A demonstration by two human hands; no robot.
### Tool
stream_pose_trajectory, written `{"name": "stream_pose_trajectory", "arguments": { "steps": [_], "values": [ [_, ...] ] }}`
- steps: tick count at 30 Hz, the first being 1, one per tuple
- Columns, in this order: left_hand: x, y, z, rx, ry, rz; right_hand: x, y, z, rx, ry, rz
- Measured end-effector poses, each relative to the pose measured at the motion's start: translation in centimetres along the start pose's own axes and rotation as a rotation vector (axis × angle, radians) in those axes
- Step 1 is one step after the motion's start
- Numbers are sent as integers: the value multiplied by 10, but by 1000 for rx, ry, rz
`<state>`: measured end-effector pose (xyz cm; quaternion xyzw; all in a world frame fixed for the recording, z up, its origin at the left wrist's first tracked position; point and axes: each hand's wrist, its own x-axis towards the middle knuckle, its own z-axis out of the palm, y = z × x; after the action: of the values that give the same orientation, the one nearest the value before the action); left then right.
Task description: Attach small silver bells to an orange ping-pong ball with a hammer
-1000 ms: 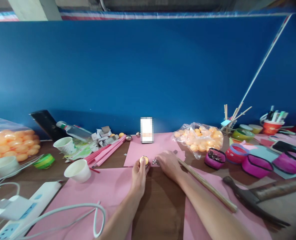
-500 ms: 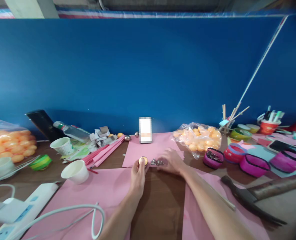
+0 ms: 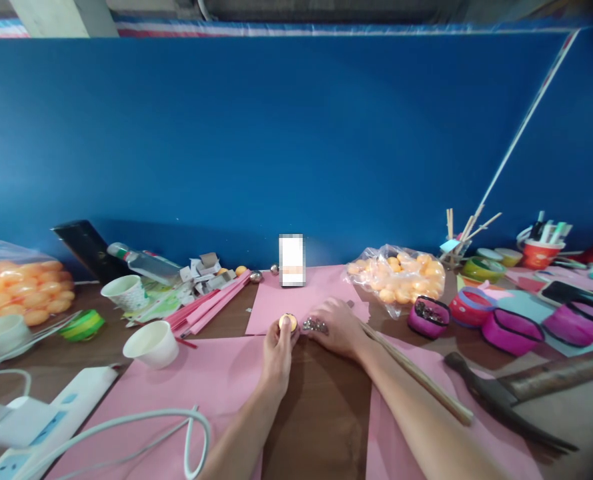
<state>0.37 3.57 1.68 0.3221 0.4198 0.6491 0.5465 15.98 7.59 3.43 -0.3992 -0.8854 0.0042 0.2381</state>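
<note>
My left hand [image 3: 278, 350] is closed round a small yellow-orange round piece [image 3: 287, 323] with a dark rim, the thumb pressed on its face. My right hand [image 3: 337, 325] rests low, cupped against a small heap of shiny metal pieces [image 3: 315, 325], which shows between its thumb and fingers. The fingertips are partly hidden behind the heap. Under and beyond the heap is a pink sheet [image 3: 271, 300] on the brown table [image 3: 316, 427].
Beyond stands a phone with a blurred screen [image 3: 292, 259]. A clear bag of orange balls [image 3: 401, 277], purple containers [image 3: 512, 331], a hammer [image 3: 506, 393] and a wooden stick [image 3: 421, 380] lie right. Left are a paper cup [image 3: 151, 345], pink strips [image 3: 216, 303] and a power strip [image 3: 56, 413].
My right hand has moved left and down against the heap of metal pieces, uncovering more of the wooden stick beside my forearm. My left hand keeps its hold, nearly still.
</note>
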Motion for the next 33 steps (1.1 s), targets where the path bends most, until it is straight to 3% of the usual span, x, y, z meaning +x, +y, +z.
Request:
{"name": "stream_pose_trajectory", "arguments": {
  "steps": [10, 21, 33],
  "values": [
    [0, 0, 0, 21, 29, -4, 3, -10, 4, 52, 20, 16],
    [0, 0, -1, -12, 24, -34, -2, 15, -8, 1, 66, 24],
    [-2, 0, 2, 59, -22, -29, -2, 20, 3, 18, 47, 21]
  ]
}}
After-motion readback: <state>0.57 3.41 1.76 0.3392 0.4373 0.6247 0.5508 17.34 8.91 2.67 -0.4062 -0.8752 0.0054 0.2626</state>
